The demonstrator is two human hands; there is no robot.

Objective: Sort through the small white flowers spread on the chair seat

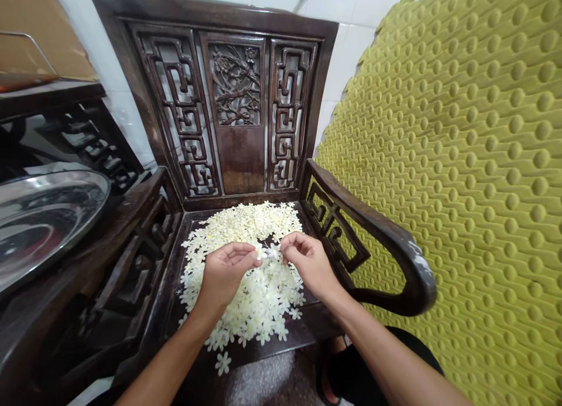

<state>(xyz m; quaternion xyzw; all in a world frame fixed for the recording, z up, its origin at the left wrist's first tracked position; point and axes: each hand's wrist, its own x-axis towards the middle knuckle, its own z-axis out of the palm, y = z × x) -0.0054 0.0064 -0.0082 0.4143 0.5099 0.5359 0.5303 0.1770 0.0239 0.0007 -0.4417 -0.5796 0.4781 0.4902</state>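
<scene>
Small white five-petal flowers [259, 303] lie heaped over the seat of a dark carved wooden chair [241, 160]. Above the heap, my left hand [228, 268] pinches a white flower [260, 252] between thumb and fingertips. A hand's width to the right, my right hand [307, 259] is closed at the fingertips beside another white flower [274, 251], which it seems to grip at the edge. The two flowers are close together between my hands. Whether a thread or stem joins them is too small to tell.
The chair's curved armrest [386, 236] rises at the right, with a yellow bumpy foam mat [461, 160] behind it. At the left, a shiny round metal tray [52, 218] rests near the other armrest. One loose flower [223, 363] lies at the seat's front edge.
</scene>
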